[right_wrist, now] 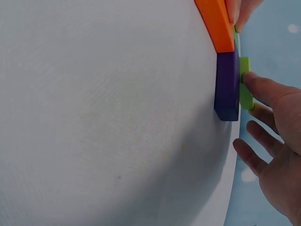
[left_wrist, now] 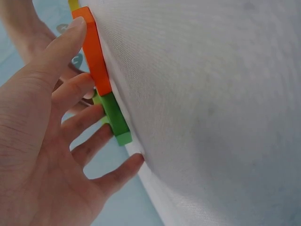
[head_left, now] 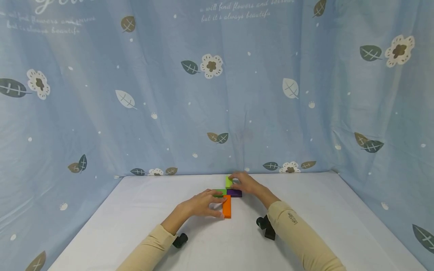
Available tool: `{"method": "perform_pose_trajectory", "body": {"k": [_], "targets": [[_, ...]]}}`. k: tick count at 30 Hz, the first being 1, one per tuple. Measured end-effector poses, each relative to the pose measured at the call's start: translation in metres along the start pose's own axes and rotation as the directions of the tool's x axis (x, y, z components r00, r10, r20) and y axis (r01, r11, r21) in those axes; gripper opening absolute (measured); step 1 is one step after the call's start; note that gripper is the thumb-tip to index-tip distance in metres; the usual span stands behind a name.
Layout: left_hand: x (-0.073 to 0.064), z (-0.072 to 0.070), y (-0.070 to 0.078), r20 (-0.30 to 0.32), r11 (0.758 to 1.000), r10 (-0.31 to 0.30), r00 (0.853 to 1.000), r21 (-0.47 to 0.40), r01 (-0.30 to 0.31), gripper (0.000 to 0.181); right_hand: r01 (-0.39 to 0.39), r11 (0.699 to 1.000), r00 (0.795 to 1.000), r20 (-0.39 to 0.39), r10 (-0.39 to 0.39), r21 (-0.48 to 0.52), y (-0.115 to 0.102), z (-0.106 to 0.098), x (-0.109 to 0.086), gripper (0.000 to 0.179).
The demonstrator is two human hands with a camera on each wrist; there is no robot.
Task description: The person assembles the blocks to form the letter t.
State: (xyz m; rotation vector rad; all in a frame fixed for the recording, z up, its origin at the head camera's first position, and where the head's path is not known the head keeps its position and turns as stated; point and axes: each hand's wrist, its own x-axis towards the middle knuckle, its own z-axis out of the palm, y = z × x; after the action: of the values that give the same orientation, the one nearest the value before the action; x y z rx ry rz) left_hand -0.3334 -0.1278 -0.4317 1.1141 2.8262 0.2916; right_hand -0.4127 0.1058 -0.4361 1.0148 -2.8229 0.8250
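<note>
My left hand (head_left: 200,205) holds an orange block (head_left: 227,207) between thumb and index finger, thumb by the near end. Its middle and ring fingertips lie against a dark green block (left_wrist: 116,115) at the orange block's far end. A purple block (right_wrist: 227,84) continues that row to the right. My right hand (head_left: 249,183) has thumb and index finger on a light green block (right_wrist: 246,96), which lies behind the row. In the right wrist view, the right hand's other fingers are spread beside the blocks.
The blocks lie on a white cloth-covered table (head_left: 135,210), close to its back edge. A blue patterned curtain (head_left: 169,113) hangs behind and at both sides. Black wrist devices (head_left: 268,227) hang under the forearms. A small yellow piece (left_wrist: 74,4) peeks in at the left wrist view's top.
</note>
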Motion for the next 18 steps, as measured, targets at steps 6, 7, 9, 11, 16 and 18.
{"method": "perform_pose_trajectory", "body": {"k": [6,7,9,11,16,18], "targets": [[-0.0003,0.0004,0.0002,-0.002,1.0,0.007,1.0,-0.005,-0.007,0.067,0.008,1.0,1.0,-0.004,-0.008,-0.01,0.0039,0.0031,-0.0013,0.033],[-0.0004,0.0001,0.0004,-0.001,1.0,0.006,1.0,-0.006,-0.006,0.067,0.013,1.0,1.0,-0.004,-0.013,-0.011,0.0045,0.0036,-0.0013,0.033],[-0.0006,-0.0007,0.0012,-0.001,1.0,0.008,1.0,-0.008,-0.008,0.068,0.019,1.0,1.0,-0.002,-0.019,-0.009,0.0055,0.0043,-0.001,0.033],[-0.001,-0.0013,0.0018,-0.002,1.0,0.006,1.0,-0.01,-0.006,0.068,0.028,1.0,1.0,-0.003,-0.028,-0.008,0.0057,0.0044,-0.0008,0.033],[-0.0017,-0.0022,0.0028,-0.001,1.0,-0.009,1.0,-0.019,0.009,0.068,0.042,0.999,0.999,-0.005,-0.042,0.003,0.0063,0.0042,-0.0003,0.033],[-0.002,-0.0022,0.0027,-0.001,1.0,-0.011,1.0,-0.019,0.011,0.068,0.061,0.998,0.998,-0.015,-0.061,0.008,0.0061,0.0045,-0.001,0.033]]}}
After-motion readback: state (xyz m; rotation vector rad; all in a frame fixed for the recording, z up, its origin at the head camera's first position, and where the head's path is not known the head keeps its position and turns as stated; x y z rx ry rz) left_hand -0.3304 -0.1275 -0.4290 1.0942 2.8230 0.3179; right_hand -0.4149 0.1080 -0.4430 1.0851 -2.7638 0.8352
